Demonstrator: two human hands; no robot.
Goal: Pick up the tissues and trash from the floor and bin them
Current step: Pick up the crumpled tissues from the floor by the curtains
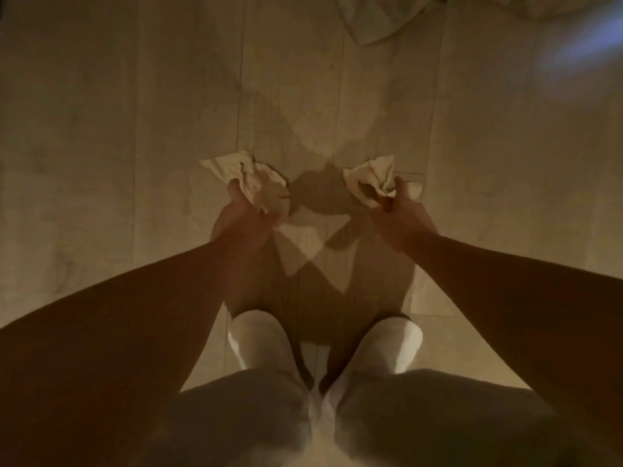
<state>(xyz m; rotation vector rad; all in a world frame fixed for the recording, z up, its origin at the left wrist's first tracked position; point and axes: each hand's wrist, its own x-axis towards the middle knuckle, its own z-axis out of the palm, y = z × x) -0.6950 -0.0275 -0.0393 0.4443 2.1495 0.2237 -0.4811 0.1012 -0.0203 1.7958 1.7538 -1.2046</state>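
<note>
Two crumpled white tissues are in my hands, low over the pale plank floor (135, 129). My left hand (241, 220) is closed around the left tissue (246, 173), which sticks out past the fingers. My right hand (401, 215) pinches the right tissue (369, 180) between thumb and fingers. Both arms reach forward and down in dim light. No bin is in view.
My two feet in white slippers (259, 342) stand just behind the hands. A rumpled pale cloth or bedding edge (377, 18) lies at the top of the view. A bluish glare (573, 45) marks the upper right.
</note>
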